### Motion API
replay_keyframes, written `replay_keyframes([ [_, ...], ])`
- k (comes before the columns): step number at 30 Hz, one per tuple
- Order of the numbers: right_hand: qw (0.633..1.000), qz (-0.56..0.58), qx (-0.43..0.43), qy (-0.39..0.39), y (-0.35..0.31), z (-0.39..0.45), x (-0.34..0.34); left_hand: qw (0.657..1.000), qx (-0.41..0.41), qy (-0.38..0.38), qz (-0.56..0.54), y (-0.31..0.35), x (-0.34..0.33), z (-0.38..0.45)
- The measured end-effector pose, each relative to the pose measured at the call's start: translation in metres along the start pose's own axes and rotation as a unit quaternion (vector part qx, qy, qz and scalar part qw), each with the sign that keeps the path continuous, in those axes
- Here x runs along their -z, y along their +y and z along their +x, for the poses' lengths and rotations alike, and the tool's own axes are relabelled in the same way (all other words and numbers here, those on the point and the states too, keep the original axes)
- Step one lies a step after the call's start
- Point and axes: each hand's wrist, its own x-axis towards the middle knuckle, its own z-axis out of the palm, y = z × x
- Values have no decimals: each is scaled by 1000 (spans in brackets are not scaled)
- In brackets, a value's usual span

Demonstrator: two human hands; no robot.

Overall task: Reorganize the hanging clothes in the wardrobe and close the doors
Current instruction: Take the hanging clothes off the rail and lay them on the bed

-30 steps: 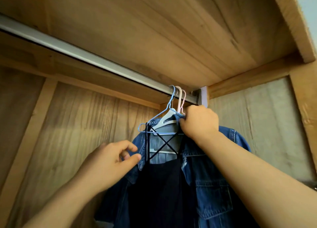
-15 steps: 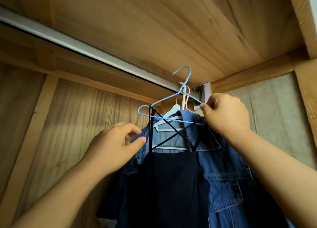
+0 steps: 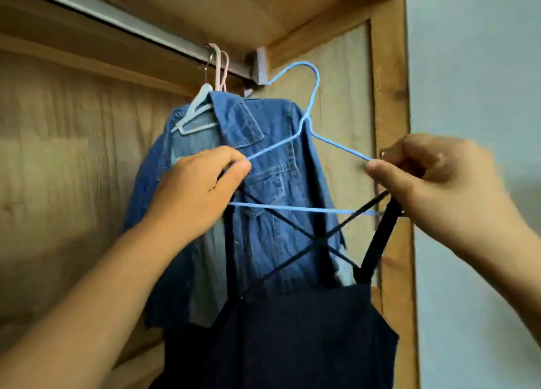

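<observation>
A blue wire hanger [image 3: 310,125] carries a dark navy strap dress [image 3: 298,330] with crossed black straps. The hanger is off the metal rail [image 3: 123,16], its hook free in the air below the rail's right end. My left hand [image 3: 202,192] pinches the hanger's left shoulder. My right hand [image 3: 433,174] pinches its right shoulder by the dress strap. Behind the dress a blue denim jacket [image 3: 263,160] hangs from the rail on a pale hanger [image 3: 196,107], with pink hanger hooks [image 3: 221,69] next to it.
The wardrobe's wooden top board [image 3: 234,5] is close above the rail. The right side panel [image 3: 389,101] stands just behind my right hand. A pale wall [image 3: 474,95] lies to the right. The wooden back panel [image 3: 73,154] fills the left.
The blue hanger with the dress has come off the rail and moved down and to the right. My left hand has taken hold of its left shoulder.
</observation>
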Motion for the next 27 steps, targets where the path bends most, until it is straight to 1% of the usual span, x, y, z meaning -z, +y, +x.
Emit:
replay_keyframes([
  [3,999,-22,-26,-9,19,-45,52,999,-25,11,-33,45,-27,-28],
  [6,998,-51,-42,-24,35,-85,106,996,-37,4,-81,95,-55,-54],
  [10,991,-89,-92,-41,49,-131,183,987,-56,-11,-150,169,-89,-85],
  [13,984,-104,-138,-43,46,-159,237,974,-75,-12,-214,220,-101,-104],
  [16,979,-134,-150,-28,38,-180,289,962,-95,-6,-255,270,-102,-119],
  [21,967,-198,-157,-4,16,-213,374,929,-134,-26,-345,351,-101,-131],
  [25,943,-268,-194,26,-9,-244,438,890,-179,-24,-418,427,-104,-141],
  [26,937,-279,-208,36,-13,-251,450,880,-186,-30,-436,442,-105,-144],
  [27,927,-297,-222,50,-21,-261,464,863,-188,-45,-466,461,-107,-148],
])
